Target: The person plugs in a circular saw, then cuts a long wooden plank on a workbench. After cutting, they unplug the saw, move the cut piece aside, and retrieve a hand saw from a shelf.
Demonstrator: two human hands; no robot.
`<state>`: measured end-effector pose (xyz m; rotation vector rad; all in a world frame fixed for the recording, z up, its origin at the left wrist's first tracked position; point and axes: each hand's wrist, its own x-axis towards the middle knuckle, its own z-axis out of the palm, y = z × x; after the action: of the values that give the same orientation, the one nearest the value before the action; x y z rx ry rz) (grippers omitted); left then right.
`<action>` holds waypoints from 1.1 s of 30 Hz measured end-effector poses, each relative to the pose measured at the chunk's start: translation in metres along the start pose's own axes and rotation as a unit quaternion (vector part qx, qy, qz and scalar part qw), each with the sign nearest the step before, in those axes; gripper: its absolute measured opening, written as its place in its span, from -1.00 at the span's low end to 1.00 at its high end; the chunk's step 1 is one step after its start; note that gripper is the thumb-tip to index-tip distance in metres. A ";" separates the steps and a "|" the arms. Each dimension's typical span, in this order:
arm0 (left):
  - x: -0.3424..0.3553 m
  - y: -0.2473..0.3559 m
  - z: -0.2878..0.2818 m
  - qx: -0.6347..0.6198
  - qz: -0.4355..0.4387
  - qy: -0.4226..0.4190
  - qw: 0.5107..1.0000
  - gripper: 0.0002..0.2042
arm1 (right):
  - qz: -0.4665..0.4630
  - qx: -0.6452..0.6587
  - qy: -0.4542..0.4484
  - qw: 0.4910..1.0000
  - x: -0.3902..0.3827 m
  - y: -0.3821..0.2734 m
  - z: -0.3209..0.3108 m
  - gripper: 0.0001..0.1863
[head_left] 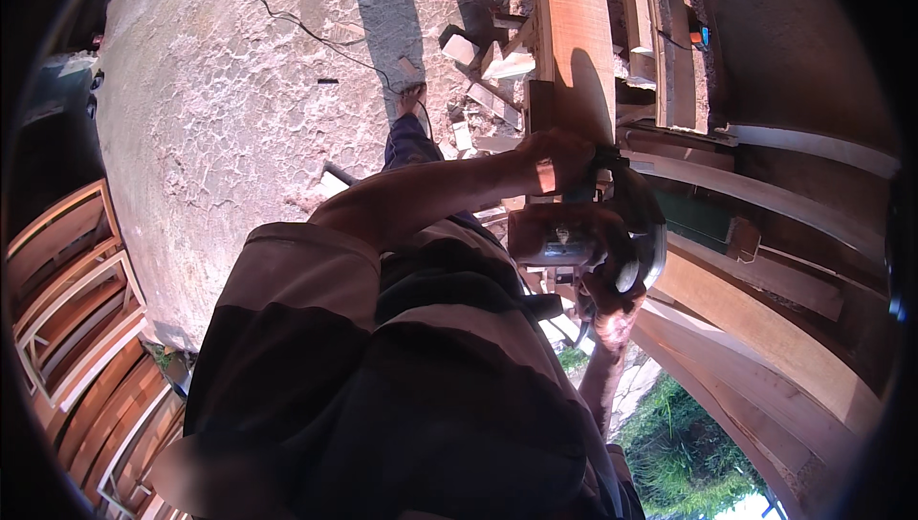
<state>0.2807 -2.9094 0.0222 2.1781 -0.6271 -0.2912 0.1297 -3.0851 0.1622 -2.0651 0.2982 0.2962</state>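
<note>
Over the plank (574, 32), power planer (583, 233) within both hands' fingers (564, 152)

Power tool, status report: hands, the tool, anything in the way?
Left hand and right hand both clamped on the power tool. Tool at the end of the wooden plank. Offcuts and cord on the ground beyond.

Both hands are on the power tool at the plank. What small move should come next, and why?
Probably ease the power tool forward along the wooden plank, away from the body. The left hand grips its front and the right hand its rear, so the hold looks settled, and bare plank lies ahead of it. Whether it is running cannot be told.
</note>
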 end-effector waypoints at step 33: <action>0.095 -0.108 -0.079 0.449 0.218 -0.262 0.826 0.01 | -0.020 0.028 0.028 0.999 0.004 -0.004 0.005 -0.70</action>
<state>0.4293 -2.8502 -0.0117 2.7226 -1.8486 -0.3994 0.1344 -3.0788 0.1618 -2.0242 0.2963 0.2029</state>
